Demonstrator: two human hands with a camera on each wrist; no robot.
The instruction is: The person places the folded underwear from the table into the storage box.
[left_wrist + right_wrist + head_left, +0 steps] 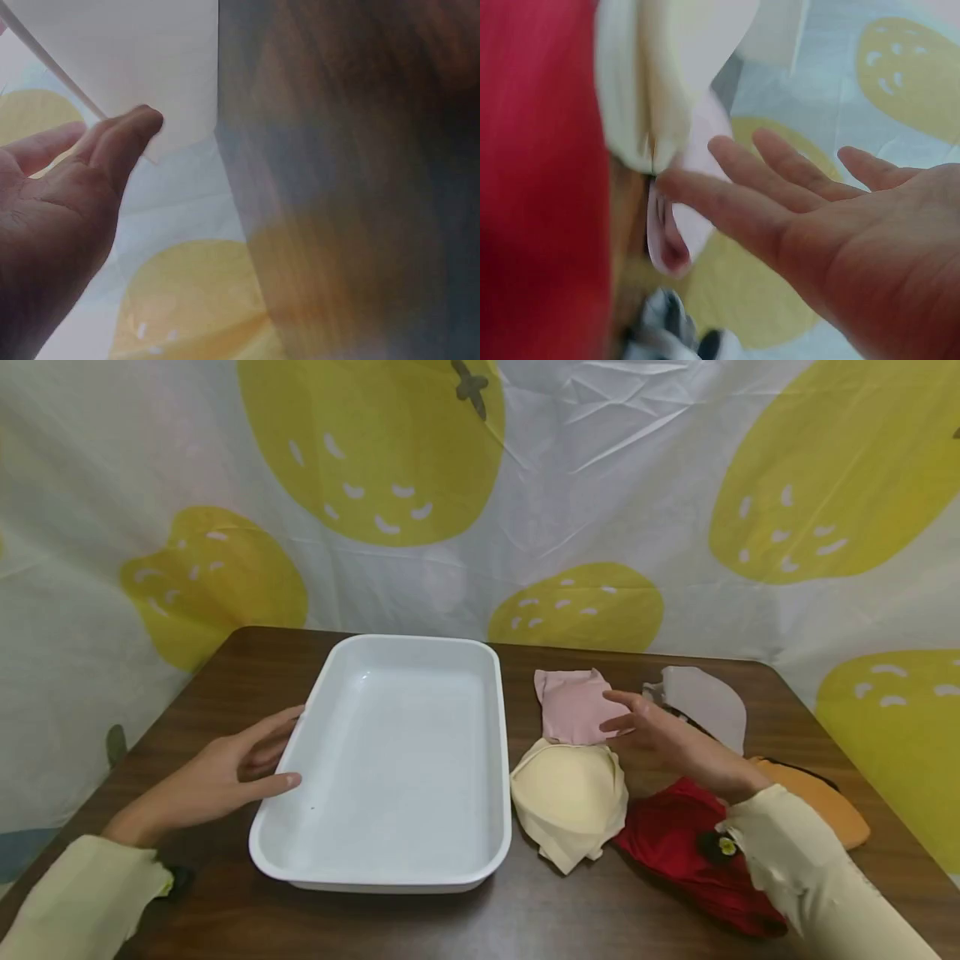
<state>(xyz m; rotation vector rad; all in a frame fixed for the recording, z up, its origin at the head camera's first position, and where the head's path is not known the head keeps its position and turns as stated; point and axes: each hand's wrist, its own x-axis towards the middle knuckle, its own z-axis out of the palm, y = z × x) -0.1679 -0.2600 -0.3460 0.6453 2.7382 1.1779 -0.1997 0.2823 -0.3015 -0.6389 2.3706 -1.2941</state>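
A large white rectangular tray [397,760] stands on the table. Beside its left side is my left hand [225,772], fingers extended along the outer wall and thumb over the rim. The left wrist view shows that hand [82,172] close against the tray wall [172,67]. Above the cloth items hovers my right hand [667,735], fingers spread and holding nothing. Its fingertips overlap a pink cloth item [573,706]. Nearer lies a rounded cream cloth item [570,793]. A crumpled red cloth item [690,860] sits below the right wrist, partly hidden by the sleeve.
Behind the right hand lies a grey cloth item [705,702] with a dark edge. An orange one with black edging [817,802] is at the far right. The brown table [225,918] ends at a hanging sheet [420,585] printed with yellow fruit.
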